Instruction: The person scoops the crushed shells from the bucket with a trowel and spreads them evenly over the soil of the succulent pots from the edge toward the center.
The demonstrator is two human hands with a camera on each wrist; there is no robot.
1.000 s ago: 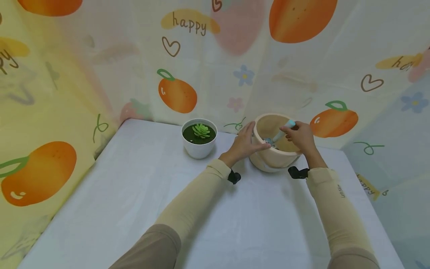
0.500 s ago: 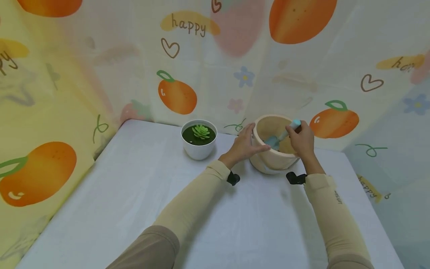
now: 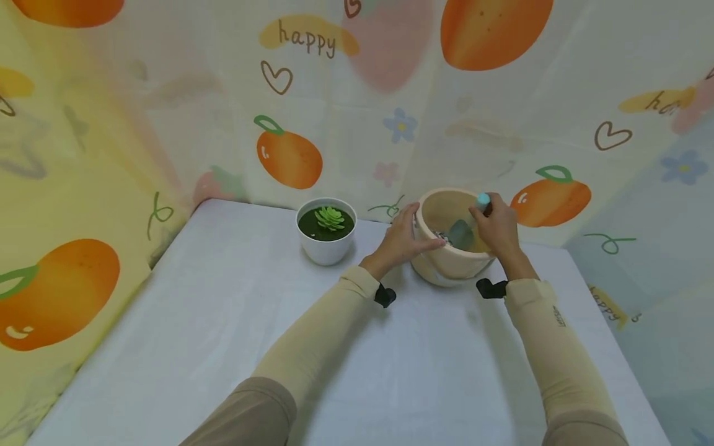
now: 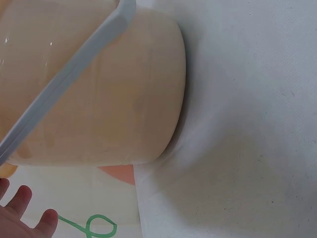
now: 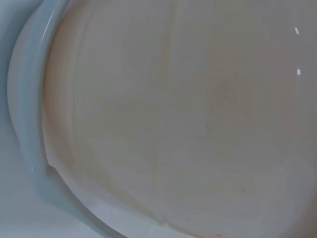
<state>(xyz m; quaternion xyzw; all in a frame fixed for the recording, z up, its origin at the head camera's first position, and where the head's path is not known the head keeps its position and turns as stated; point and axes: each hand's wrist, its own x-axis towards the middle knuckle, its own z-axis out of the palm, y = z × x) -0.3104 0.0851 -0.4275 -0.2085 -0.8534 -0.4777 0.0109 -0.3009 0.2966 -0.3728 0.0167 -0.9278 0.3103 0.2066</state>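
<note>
Surface (image 3: 223, 347), wht: far edge ran just behind both vessels; R edge slanted out toward the near R corner. Room to draw back lay toward near edge, btwn the forearms; little behind.

Beige pot (image 3: 456, 267): upright by far edge, nearer far R corner than far L. Judged: base had to stay put, so any push should've gone down, not toward that edge.

Potted succulent (image 3: 328, 253): also by far edge, L of its mid, well apart from beige pot. L elbow swing would've needed care there.

L hand (image 3: 398, 243): spread wide at beige pot's L side, thumb across rim; bracing, no curled grip seen. Prob. best kept there, opposite the tool side.

R hand (image 3: 498, 229): narrow grip, holding trowel (image 3: 461, 234) by its handle; exact finger wrap partly hidden, R wrist view gave pot wall only. Trowel leaned inside beige pot, blade down. Judged: short, low strokes w/ handle clear of rim would've worked best.

Bits (image 3: 442, 236): beside blade, inside pot; mat'l too small to tell.
</note>
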